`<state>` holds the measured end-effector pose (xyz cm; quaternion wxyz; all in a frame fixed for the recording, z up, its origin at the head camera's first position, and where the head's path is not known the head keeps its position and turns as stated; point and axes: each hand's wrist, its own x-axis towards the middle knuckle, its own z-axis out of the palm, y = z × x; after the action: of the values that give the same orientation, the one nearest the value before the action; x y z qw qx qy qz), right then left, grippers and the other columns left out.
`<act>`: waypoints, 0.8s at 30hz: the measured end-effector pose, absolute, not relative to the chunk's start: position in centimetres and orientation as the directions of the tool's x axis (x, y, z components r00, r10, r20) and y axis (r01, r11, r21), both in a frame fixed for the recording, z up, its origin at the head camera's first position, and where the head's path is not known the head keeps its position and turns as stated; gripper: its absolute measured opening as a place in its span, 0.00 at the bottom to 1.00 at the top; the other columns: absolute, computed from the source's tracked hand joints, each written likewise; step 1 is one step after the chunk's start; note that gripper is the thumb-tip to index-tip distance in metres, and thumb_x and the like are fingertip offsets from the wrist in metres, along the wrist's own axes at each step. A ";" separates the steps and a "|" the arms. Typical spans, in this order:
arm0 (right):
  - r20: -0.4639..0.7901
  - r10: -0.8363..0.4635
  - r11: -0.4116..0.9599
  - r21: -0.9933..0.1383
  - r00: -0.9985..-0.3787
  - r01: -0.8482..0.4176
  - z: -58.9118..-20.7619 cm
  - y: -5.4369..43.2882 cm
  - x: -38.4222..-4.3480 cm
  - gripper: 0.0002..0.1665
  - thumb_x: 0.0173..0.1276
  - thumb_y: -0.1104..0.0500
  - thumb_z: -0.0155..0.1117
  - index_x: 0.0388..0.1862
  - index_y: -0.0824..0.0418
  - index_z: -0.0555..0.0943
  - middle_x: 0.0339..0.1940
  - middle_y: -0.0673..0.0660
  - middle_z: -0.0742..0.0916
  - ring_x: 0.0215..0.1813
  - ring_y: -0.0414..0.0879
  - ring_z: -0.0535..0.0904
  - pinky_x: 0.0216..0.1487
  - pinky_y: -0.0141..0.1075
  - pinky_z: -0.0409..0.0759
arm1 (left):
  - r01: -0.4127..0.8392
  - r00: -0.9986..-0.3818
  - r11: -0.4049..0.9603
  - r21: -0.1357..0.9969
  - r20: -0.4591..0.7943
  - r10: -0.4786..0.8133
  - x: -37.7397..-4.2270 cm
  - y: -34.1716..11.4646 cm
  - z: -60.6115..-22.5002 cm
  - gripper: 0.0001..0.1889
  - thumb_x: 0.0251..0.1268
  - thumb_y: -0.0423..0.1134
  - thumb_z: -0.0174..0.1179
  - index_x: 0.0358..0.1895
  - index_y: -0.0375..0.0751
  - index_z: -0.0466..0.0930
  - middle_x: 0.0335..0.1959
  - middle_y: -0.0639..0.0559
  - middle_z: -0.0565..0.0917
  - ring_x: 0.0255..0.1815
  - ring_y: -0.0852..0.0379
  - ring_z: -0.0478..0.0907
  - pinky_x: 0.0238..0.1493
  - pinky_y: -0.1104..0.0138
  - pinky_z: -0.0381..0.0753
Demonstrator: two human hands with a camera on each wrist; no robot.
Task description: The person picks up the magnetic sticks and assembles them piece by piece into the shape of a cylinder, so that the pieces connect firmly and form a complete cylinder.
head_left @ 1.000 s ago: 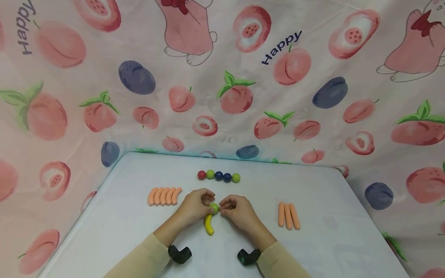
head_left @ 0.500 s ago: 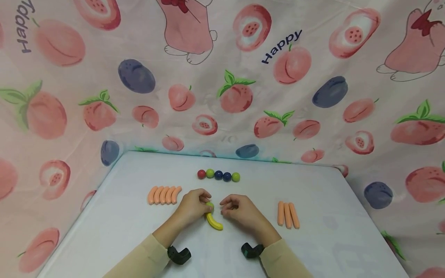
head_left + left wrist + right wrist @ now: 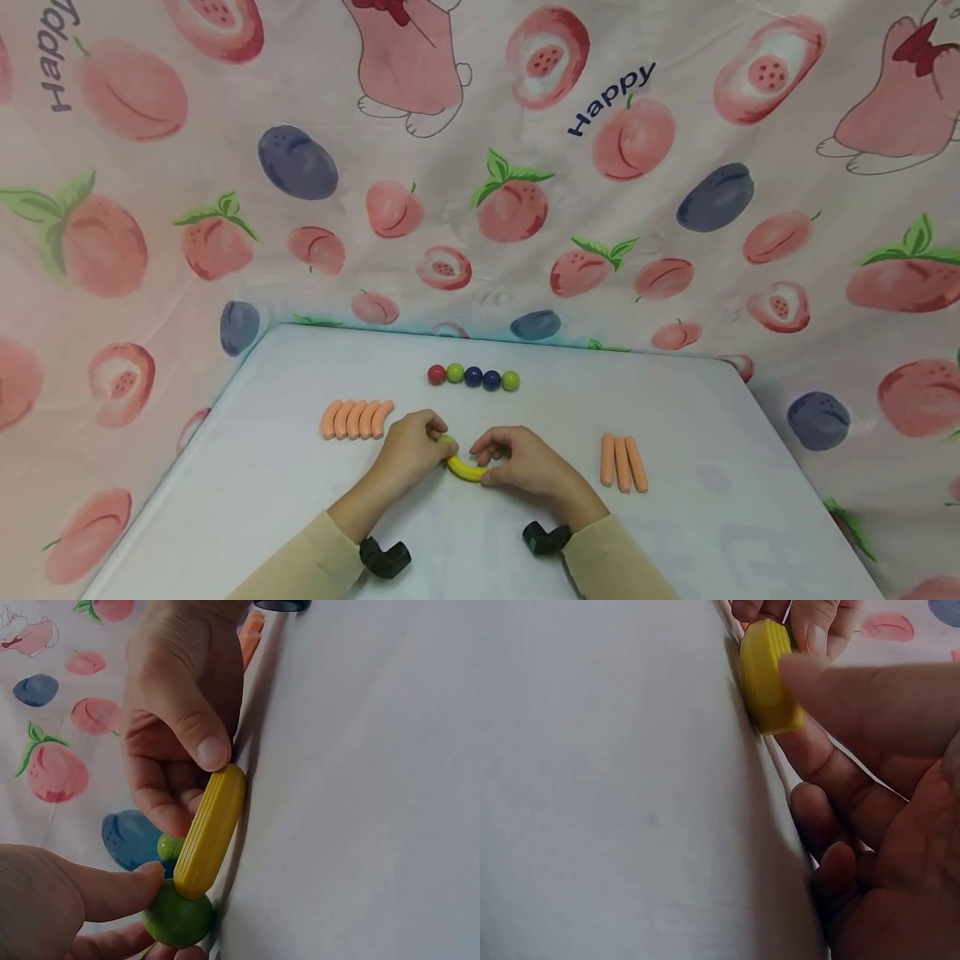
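Observation:
Between my two hands lies a small yellow toy banana (image 3: 467,472), curved, one end against a green ball (image 3: 178,913). My left hand (image 3: 412,446) pinches the green ball between thumb and fingers at the banana's left end. In the head view its fingers hide most of the ball. My right hand (image 3: 525,462) holds the banana's right end, thumb (image 3: 212,750) on it and fingers behind. In the right wrist view the right thumb overlaps the side of the yellow banana (image 3: 765,682), close to the white tabletop.
A row of balls, red (image 3: 437,375), green (image 3: 455,372) and dark blue (image 3: 473,377) among them, stands at the back. Several curved orange sausage-like pieces (image 3: 352,420) lie left, three straight orange sticks (image 3: 622,462) right. A fruit-print cloth (image 3: 480,275) rises behind the white table (image 3: 705,533).
The banana has swung from pointing toward me to pointing right. My right hand, earlier apart from it, has come to its free end and holds it. The left hand keeps the ball.

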<state>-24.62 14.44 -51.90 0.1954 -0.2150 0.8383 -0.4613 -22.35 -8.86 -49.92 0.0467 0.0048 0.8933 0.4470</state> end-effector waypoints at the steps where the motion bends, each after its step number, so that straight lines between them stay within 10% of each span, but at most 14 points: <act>1: -0.130 -0.539 0.487 -0.854 -0.832 -0.182 -51.9 14.4 -24.6 0.20 0.60 0.67 0.81 0.49 0.52 0.89 0.40 0.49 0.90 0.46 0.45 0.82 0.53 0.33 0.78 | -0.031 -0.995 0.601 0.799 -0.080 0.054 -22.3 -8.9 -49.9 0.14 0.61 0.41 0.79 0.45 0.41 0.86 0.37 0.52 0.87 0.38 0.57 0.81 0.40 0.64 0.81; 24: -0.179 -0.526 0.584 -0.787 -0.831 -0.200 -51.0 14.0 -24.0 0.18 0.60 0.67 0.81 0.44 0.47 0.92 0.41 0.45 0.89 0.50 0.45 0.78 0.60 0.42 0.75 | -0.050 -0.981 0.690 0.722 0.095 -0.170 -23.3 -15.4 -47.9 0.12 0.71 0.34 0.69 0.54 0.36 0.86 0.47 0.44 0.92 0.47 0.47 0.88 0.51 0.54 0.84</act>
<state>-24.01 14.02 -50.97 0.2009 -0.2095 0.8670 -0.4051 -23.26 -15.40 -47.94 -0.0774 -0.0599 0.9160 0.3891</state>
